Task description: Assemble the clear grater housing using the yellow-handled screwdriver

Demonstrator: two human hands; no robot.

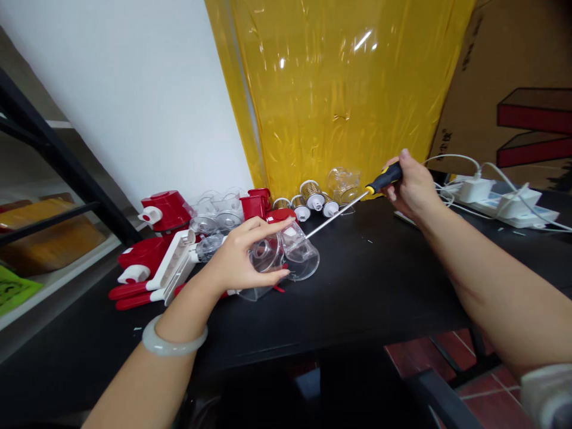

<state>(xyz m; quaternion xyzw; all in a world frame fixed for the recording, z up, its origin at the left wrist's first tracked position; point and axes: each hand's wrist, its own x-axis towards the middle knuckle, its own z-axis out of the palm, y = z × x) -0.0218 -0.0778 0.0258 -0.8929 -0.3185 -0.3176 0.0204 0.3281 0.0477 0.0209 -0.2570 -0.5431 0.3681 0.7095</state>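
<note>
My left hand (pixel 245 253), with a pale bangle on its wrist, grips a clear plastic part (pixel 301 253) between thumb and fingers. The part is held above the black table (pixel 353 292). My right hand (pixel 409 185) is closed round the black and yellow handle of a screwdriver (pixel 385 179). Its long metal shaft slants down to the left, and the tip reaches the clear part; whether it touches inside is too small to tell. Behind the left hand lie more clear plastic parts (pixel 217 214).
Red housings (pixel 167 211) and white-and-red handled pieces (pixel 172 268) lie at the left. Metal drums (pixel 311 195) stand by the yellow-wrapped panel (pixel 339 89). A power strip (pixel 518 205) with white cables sits at the right, before a cardboard box (pixel 513 65).
</note>
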